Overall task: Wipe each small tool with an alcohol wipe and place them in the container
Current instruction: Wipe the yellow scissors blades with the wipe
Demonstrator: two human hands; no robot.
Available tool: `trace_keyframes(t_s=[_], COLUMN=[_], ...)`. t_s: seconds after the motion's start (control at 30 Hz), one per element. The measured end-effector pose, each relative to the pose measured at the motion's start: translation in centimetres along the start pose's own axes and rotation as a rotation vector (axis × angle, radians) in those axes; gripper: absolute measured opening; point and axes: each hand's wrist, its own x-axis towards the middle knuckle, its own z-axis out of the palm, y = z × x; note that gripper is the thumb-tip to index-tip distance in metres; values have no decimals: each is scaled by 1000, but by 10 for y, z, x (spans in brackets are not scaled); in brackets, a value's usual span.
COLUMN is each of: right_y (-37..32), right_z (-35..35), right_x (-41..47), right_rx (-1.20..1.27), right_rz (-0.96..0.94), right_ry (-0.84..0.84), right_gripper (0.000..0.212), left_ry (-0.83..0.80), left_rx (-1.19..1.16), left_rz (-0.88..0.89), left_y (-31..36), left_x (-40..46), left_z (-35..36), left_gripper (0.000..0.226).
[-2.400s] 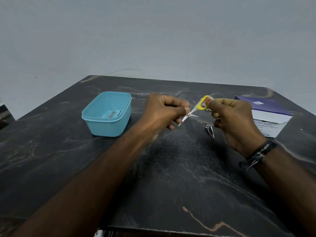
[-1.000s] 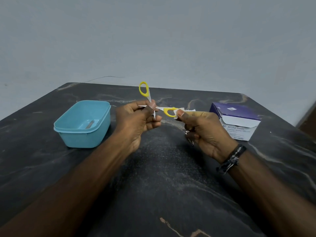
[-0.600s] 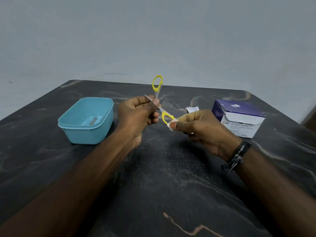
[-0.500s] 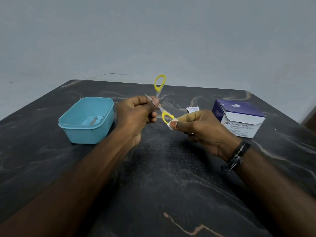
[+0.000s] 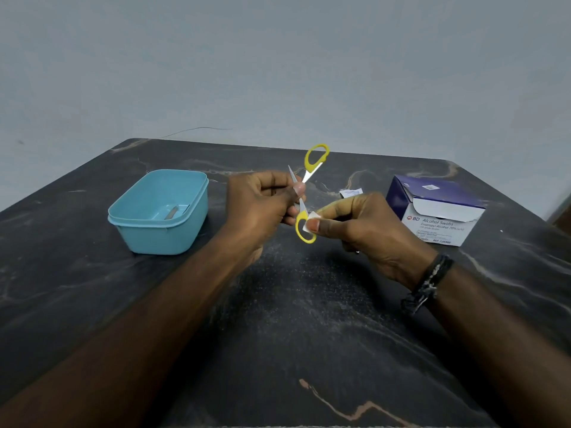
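Observation:
Small scissors (image 5: pixel 312 163) with yellow handle loops are held spread apart above the dark table. My left hand (image 5: pixel 262 205) pinches them near the pivot, one blade tip sticking up past my thumb. My right hand (image 5: pixel 358 230) pinches a small white alcohol wipe (image 5: pixel 310 223) against the lower yellow loop. The light blue container (image 5: pixel 129 220) stands to the left with a thin metal tool (image 5: pixel 171 212) lying inside it. The nail clipper seen earlier is hidden behind my right hand.
A purple and white box of alcohol swabs (image 5: pixel 438 214) sits at the right with its flap torn up. A torn swab wrapper (image 5: pixel 350 192) lies behind my right hand. The dark marble table (image 5: pixel 296 319) ends at a grey wall.
The scissors went from held near-flat to spread apart, one loop raised. My right hand moved the wipe from the upper handle down onto the lower loop. The nail clipper dropped out of sight.

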Motion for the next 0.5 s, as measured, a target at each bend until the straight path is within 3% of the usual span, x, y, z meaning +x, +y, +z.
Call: trace_keyframes(t_s=[0.3,0.5], right_y=[-2,1], right_z=[0,3], right_x=[-1,-1], right_rx=[-94,-91], right_rz=[7,-27], right_ry=[-65,-9], right_gripper=[14,15], left_ry=[36,-53], left_rx=[6,0], left_rz=[8,-19], left_y=[-1,-3], left_x=[1,-2], left_z=[-2,-1], left_gripper=[4,4])
